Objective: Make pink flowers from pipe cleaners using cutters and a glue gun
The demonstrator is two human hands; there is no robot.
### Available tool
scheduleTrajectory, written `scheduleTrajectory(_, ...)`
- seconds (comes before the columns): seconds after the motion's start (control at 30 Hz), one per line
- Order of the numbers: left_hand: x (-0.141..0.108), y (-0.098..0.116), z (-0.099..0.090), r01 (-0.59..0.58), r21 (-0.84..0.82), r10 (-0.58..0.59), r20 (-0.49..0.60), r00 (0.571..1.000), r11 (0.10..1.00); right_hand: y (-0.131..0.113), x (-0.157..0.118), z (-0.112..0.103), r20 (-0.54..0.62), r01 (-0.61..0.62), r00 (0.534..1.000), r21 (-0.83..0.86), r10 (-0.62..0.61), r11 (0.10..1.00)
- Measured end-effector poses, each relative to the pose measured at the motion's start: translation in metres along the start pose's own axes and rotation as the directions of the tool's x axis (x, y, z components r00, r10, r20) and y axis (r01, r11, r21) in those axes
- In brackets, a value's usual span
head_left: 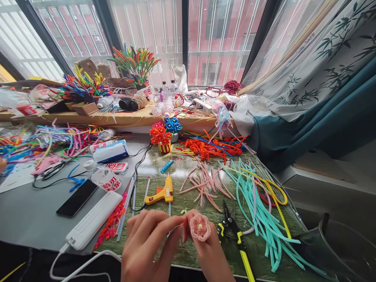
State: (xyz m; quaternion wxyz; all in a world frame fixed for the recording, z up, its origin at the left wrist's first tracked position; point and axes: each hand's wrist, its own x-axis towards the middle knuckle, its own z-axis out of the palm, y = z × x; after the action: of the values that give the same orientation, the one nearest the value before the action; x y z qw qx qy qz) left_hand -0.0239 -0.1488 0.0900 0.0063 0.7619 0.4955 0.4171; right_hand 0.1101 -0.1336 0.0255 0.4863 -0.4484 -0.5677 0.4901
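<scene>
My right hand [210,250] is closed around a small pink pipe-cleaner flower [200,227] with a pale yellow centre, facing up at the near edge of the table. My left hand [149,244] comes in from the left, thumb and forefinger pinched together just beside the flower. What sits between those fingertips is too small to make out. Beyond both hands lies a yellow hot glue gun [162,192]. Loose pink pipe cleaners [204,182] are scattered past the flower. Pliers-like cutters [235,231] with black and yellow handles rest right of my right hand.
Turquoise pipe cleaners [264,219] spread along the right side. A white power strip [94,220], a black phone [76,198] and a plastic bottle [105,178] lie left. Potted pipe-cleaner flowers [161,135] stand at the back, below a cluttered windowsill [129,120]. Part of another hand [2,165] shows far left.
</scene>
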Motion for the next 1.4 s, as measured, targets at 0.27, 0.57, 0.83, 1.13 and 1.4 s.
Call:
scheduleTrajectory(0.27, -0.036, -0.011, 0.029, 0.234, -0.193, -0.218, 0.1, 0.971, 0.953, 0.004, 0.0, -0.003, 0.062, -0.008, 0.998, 0.139, 0.0, 0.99)
scheduleTrajectory(0.57, -0.045, -0.006, 0.06, 0.211, -0.212, -0.208, 0.035, 0.978, 0.954, 0.002, -0.008, 0.01, 0.025, -0.102, 0.995, 0.268, 0.099, 0.958)
scheduleTrajectory(0.83, -0.038, -0.013, 0.066, 0.214, -0.259, -0.233, -0.043, 0.972, 0.942, 0.001, 0.004, 0.0, -0.05, 0.078, 0.996, 0.19, -0.07, 0.979)
scheduleTrajectory(1.13, -0.021, -0.015, 0.074, 0.268, -0.404, -0.233, 0.135, 0.963, 0.875, 0.019, 0.011, -0.002, -0.259, 0.067, 0.965, 0.1, -0.039, 0.993)
scheduleTrajectory(1.4, -0.034, -0.015, 0.086, 0.468, -0.51, -0.428, 0.203, 0.881, 0.722, 0.008, 0.019, -0.009, -0.145, -0.103, 0.98, 0.207, 0.135, 0.973)
